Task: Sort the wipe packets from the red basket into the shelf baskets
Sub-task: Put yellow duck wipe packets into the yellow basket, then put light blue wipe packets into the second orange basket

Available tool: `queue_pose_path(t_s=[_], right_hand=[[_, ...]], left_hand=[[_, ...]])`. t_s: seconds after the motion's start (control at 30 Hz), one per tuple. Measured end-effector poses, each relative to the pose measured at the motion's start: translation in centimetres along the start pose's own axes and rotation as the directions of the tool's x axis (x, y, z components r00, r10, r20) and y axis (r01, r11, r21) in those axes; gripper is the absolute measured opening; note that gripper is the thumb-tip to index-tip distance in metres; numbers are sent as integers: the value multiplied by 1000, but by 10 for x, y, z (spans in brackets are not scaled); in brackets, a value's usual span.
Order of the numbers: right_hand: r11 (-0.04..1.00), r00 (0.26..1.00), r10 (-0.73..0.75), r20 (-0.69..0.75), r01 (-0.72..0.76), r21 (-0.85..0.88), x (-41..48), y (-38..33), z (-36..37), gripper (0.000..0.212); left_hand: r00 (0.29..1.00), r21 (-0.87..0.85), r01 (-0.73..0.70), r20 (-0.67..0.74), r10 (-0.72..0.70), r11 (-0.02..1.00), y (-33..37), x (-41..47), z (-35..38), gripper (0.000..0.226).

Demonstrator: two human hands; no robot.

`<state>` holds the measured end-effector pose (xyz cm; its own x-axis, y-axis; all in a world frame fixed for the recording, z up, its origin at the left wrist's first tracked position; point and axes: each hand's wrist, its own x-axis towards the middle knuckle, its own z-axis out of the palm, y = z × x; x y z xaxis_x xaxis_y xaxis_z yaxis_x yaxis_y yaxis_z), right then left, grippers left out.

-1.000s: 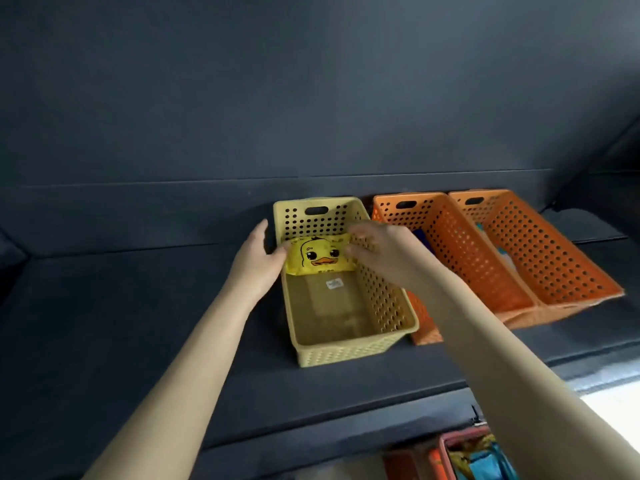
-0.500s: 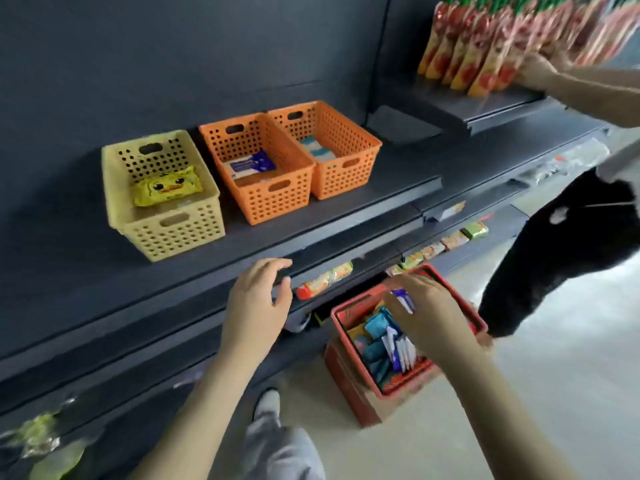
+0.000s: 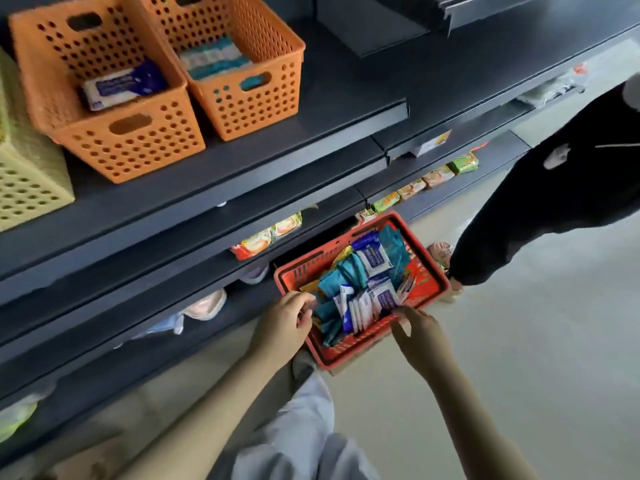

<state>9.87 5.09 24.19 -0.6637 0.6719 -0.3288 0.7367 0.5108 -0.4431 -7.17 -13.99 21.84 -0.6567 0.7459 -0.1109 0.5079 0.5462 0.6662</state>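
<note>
Red basket (image 3: pixel 427 268) on the floor is my landmark: I've got my left hand (image 3: pixel 284 322) curled at its near-left rim, pinching among the wipe packets (image 3: pixel 360 292) heaped inside, right hand (image 3: pixel 417 332) spread at its near edge, probably steadying it.
</note>
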Motion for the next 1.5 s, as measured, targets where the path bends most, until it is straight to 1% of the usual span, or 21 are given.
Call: queue_pose_path(t_s=[0.17, 0.27, 0.33, 0.4, 0.47, 0.53, 0.63, 0.73, 0.83, 0.9, 0.97, 1.03, 1.1, 1.13, 1.17, 1.23, 1.27, 1.3, 1.37, 1.43, 1.5], right_hand=[[993, 985, 97, 146, -106, 54, 99, 49, 17, 22], [981, 953, 174, 248, -191, 46, 153, 81, 34, 23], [975, 940, 200, 278, -218, 36, 187, 99, 49, 25], [980, 944, 177, 278, -196, 39, 217, 112, 67, 27], [985, 957, 146, 251, -163, 49, 244, 121, 86, 30], [980, 963, 152, 223, -176, 94, 265, 129, 106, 34], [972, 966, 178, 189, -203, 119, 285, 138, 131, 38], [965, 972, 184, 148, -207, 160, 291, 143, 146, 32], [937, 962, 228, 152, -259, 236, 289, 139, 149, 24], [892, 957, 252, 143, -287, 349, 285, 135, 145, 20], [801, 943, 293, 156, -331, 498, 277, 128, 132, 24], [697, 931, 310, 194, -361, 619, 267, 121, 114, 24], [563, 925, 284, 251, -373, 737, 252, 105, 82, 21], [488, 925, 255, 283, -375, 788, 243, 95, 64, 19], [429, 928, 209, 309, -371, 824, 233, 85, 44, 18], [338, 933, 106, 343, -358, 870, 211, 63, -1, 24], [308, 936, 44, 350, -346, 886, 200, 51, -24, 30], [302, 936, -22, 352, -329, 895, 189, 41, -47, 35], [304, 928, -142, 344, -290, 908, 165, 18, -91, 39], [288, 923, -228, 309, -239, 927, 141, -8, -130, 35], [302, 920, -286, 269, -179, 936, 117, -36, -160, 25]], left_hand=[[968, -46, 208, 149, -200, 977, -19, 70, 68, 29], [928, -14, 318, 211, -309, 948, -38, 101, 114, 32], [890, -24, 401, 249, -383, 916, -52, 120, 145, 33], [850, -74, 485, 276, -449, 871, -66, 138, 176, 35], [800, -141, 574, 304, -517, 806, -78, 150, 204, 38], [753, -195, 647, 316, -577, 738, -88, 158, 230, 41], [726, -184, 684, 270, -633, 706, -99, 157, 258, 38], [713, -224, 701, 215, -668, 677, -108, 151, 274, 37], [726, -281, 683, 160, -669, 674, -107, 145, 277, 35], [763, -289, 633, 78, -641, 718, -99, 145, 269, 27], [800, -286, 577, 13, -600, 765, -89, 140, 257, 31], [809, -305, 558, -6, -588, 772, -84, 135, 246, 37], [804, -355, 547, -30, -594, 758, -68, 128, 223, 27], [807, -386, 526, -55, -588, 758, -57, 124, 209, 24], [806, -422, 508, -77, -588, 751, -42, 122, 193, 26], [780, -548, 466, -115, -615, 694, -6, 116, 156, 25], [768, -619, 437, -120, -629, 653, 14, 112, 135, 18], [762, -668, 405, -130, -634, 624, 38, 107, 113, 11], [749, -737, 333, -172, -640, 588, 82, 92, 69, 14], [716, -826, 242, -203, -668, 510, 123, 72, 28, 12], [678, -901, 131, -223, -700, 414, 154, 52, -9, 11]])
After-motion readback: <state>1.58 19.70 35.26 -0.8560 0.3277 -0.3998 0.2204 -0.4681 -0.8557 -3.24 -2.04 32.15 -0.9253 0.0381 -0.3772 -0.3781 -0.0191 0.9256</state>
